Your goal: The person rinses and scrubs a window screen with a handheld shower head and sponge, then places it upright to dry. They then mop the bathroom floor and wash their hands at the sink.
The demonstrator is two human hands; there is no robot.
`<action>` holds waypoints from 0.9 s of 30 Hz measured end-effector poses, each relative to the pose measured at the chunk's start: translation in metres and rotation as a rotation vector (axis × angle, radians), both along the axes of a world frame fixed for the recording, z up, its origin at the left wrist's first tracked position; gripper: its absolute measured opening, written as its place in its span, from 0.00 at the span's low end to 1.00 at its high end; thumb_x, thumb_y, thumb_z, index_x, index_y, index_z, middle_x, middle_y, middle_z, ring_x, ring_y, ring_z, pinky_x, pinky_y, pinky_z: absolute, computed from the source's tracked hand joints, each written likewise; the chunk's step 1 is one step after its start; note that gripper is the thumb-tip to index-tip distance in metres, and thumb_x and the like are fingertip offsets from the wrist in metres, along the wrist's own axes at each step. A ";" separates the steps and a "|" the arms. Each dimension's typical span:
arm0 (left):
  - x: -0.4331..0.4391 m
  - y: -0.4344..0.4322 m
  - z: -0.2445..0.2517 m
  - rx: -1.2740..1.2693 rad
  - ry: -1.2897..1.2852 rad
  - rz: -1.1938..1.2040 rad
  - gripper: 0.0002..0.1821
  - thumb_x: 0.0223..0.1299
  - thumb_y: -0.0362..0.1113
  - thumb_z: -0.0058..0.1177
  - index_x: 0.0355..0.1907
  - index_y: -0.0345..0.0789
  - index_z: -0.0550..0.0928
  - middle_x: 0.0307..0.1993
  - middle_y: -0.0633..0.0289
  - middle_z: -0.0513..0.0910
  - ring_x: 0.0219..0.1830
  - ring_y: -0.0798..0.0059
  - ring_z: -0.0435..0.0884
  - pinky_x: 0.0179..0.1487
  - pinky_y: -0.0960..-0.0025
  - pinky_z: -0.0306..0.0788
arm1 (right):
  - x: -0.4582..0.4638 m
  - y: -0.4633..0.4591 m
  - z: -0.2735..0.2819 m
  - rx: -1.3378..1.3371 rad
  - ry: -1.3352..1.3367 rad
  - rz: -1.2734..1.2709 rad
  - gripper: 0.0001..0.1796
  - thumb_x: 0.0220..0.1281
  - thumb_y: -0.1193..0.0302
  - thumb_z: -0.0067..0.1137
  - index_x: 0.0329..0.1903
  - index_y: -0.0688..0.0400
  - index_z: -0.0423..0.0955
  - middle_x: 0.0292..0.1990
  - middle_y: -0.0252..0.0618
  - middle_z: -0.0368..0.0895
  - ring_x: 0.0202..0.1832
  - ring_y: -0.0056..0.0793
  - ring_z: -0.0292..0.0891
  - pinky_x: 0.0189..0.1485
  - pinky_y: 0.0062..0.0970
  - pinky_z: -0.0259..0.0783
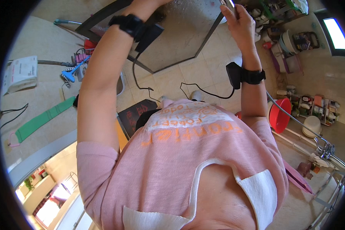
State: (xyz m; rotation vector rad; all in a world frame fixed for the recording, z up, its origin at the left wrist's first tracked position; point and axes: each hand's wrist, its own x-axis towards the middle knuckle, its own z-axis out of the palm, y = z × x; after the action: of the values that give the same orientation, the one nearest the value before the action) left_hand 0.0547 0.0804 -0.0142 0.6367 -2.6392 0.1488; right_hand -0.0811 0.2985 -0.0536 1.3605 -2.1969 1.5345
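At the top edge, a glass panel in a dark frame stands before me, its surface streaked and spotted with drops. Most of my left hand is cut off by the picture's top, so its fingers are hidden; the part in view is over the panel. My right hand is raised beside the panel's right edge, thumb and fingers around a shiny silver object. Only the lower end of that object shows, too little to name it. Each wrist wears a black strap with a cabled box.
On the right are a red basin, a white bucket, a shelf of bottles and a chrome mixer tap with a hose. At left hang a blue brush and a green strip. A dark mat lies below.
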 end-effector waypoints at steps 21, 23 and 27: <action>0.125 -0.039 0.032 0.035 0.106 0.146 0.24 0.46 0.47 0.65 0.48 0.42 0.83 0.38 0.51 0.85 0.41 0.52 0.83 0.44 0.58 0.76 | 0.001 -0.007 0.028 -0.138 -0.001 -0.015 0.18 0.64 0.62 0.61 0.28 0.62 0.69 0.18 0.34 0.65 0.22 0.19 0.60 0.24 0.26 0.60; 0.128 -0.041 0.032 0.061 0.049 0.178 0.26 0.46 0.49 0.65 0.49 0.42 0.82 0.38 0.51 0.84 0.41 0.52 0.83 0.44 0.57 0.76 | 0.006 -0.011 0.030 -0.119 -0.031 0.081 0.18 0.65 0.62 0.61 0.28 0.62 0.69 0.18 0.32 0.66 0.22 0.18 0.60 0.24 0.25 0.59; 0.134 -0.046 0.024 -0.036 0.108 0.163 0.27 0.47 0.51 0.65 0.50 0.40 0.82 0.38 0.50 0.84 0.41 0.50 0.83 0.45 0.55 0.75 | 0.004 -0.014 0.033 -0.119 -0.144 0.066 0.18 0.64 0.62 0.62 0.27 0.62 0.69 0.18 0.30 0.65 0.22 0.17 0.59 0.23 0.25 0.58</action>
State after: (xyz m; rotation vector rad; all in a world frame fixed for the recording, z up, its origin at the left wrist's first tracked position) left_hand 0.1887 0.0345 0.0100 0.8242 -2.4747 0.2031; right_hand -0.0776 0.2844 -0.0211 1.3380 -2.1199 1.8089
